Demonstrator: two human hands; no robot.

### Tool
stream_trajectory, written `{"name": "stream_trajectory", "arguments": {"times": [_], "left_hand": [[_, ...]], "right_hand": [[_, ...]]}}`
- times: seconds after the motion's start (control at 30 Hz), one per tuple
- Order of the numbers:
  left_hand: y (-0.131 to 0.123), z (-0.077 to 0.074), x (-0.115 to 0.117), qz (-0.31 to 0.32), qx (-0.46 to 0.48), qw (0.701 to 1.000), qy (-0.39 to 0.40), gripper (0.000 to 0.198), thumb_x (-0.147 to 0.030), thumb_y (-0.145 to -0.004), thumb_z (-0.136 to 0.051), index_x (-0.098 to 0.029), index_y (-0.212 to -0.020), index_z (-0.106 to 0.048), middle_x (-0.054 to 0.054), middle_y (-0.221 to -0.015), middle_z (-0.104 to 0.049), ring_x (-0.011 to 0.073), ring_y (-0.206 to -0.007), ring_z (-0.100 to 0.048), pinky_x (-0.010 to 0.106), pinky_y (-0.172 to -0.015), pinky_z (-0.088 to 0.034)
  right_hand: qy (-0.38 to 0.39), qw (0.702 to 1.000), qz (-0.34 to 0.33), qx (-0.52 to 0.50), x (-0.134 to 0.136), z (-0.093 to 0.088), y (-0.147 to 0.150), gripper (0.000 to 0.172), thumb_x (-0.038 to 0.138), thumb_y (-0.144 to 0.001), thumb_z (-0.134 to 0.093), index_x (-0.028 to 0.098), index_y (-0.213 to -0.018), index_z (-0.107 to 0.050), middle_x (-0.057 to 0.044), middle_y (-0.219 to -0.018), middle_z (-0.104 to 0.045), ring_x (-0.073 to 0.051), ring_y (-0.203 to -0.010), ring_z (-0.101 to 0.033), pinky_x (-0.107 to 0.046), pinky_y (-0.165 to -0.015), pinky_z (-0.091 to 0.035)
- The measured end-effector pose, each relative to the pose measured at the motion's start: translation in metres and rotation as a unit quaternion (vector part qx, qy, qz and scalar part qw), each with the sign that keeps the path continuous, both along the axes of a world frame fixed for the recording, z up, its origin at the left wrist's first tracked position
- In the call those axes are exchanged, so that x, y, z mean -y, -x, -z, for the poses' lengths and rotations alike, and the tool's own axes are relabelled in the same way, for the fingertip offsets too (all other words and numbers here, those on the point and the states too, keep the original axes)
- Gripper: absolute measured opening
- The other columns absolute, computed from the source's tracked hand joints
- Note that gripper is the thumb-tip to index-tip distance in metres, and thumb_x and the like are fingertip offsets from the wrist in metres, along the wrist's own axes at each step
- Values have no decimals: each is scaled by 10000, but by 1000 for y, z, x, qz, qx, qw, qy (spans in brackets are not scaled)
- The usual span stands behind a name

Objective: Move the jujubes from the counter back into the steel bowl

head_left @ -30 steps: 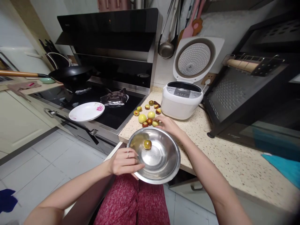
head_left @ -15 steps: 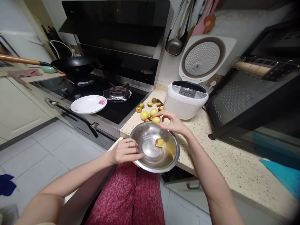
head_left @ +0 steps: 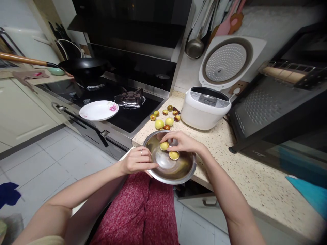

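A steel bowl is tilted at the counter's front edge, its left rim gripped by my left hand. Inside the bowl, my right hand has a yellow-green jujube between thumb and fingers. Another jujube, yellow with brown, lies in the bowl just below my right thumb. Behind the bowl, several green and brown jujubes are spread on the speckled counter.
A white rice cooker with its lid up stands behind my right hand. On the left are a floral plate over the hob's front edge and a black wok. A dark oven stands at right.
My right hand has moved from the fruit behind the bowl down into the bowl, carrying a jujube. My left hand keeps its grip on the rim. The view has shifted slightly.
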State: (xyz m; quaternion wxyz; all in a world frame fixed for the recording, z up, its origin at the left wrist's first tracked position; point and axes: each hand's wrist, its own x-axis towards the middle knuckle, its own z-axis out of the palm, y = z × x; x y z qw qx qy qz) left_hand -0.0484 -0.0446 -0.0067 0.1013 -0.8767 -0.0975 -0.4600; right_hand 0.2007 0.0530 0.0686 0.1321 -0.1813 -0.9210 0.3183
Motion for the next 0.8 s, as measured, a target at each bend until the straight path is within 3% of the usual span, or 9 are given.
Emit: {"name": "stream_trajectory", "arguments": {"times": [0.17,0.47,0.57,0.7,0.8], "left_hand": [[0,0,0,-3,5,1000,-6,271,-224,-1073,-513,-128,-1025,-762,21,-662,-679,123,-649,-652,296,-762,-570],[4,9,-2,-5,-2,1000,0,285,-294,-1080,-507,-149,-1106,-751,24,-681,-670,128,-665,-646,306,-769,-568],[4,8,-2,-3,-4,1000,5,311,-298,-1088,-481,-141,-1106,-749,28,-680,-670,133,-663,-642,309,-757,-567],[3,4,-1,-1,-7,1000,-3,241,-198,-1061,-524,-131,-1073,-754,32,-693,-684,130,-669,-641,302,-750,-562],[3,3,-1,3,-7,1000,-1,249,-219,-1064,-525,-140,-1072,-760,34,-695,-681,130,-670,-643,296,-744,-563]], "right_hand": [[-19,1000,-14,-4,1,2,4,244,234,-885,-745,204,-1125,-776,-83,-1142,-767,-237,-1066,-708,-377,-973,-538],[5,999,-1,-35,0,2,2,287,311,-872,-793,205,-1138,-781,-71,-1143,-780,-232,-1059,-726,-373,-988,-547],[-12,991,60,-116,-6,3,0,229,327,-895,-766,212,-1091,-792,-67,-1125,-783,-231,-1062,-726,-383,-1007,-550],[-96,945,225,-218,-26,13,-11,198,303,-971,-640,201,-1060,-785,-99,-1112,-777,-245,-1049,-725,-414,-979,-577],[-170,925,289,-178,-47,30,-24,322,212,-1001,-503,204,-1219,-740,-136,-1252,-730,-280,-1183,-680,-498,-1076,-535]]}}
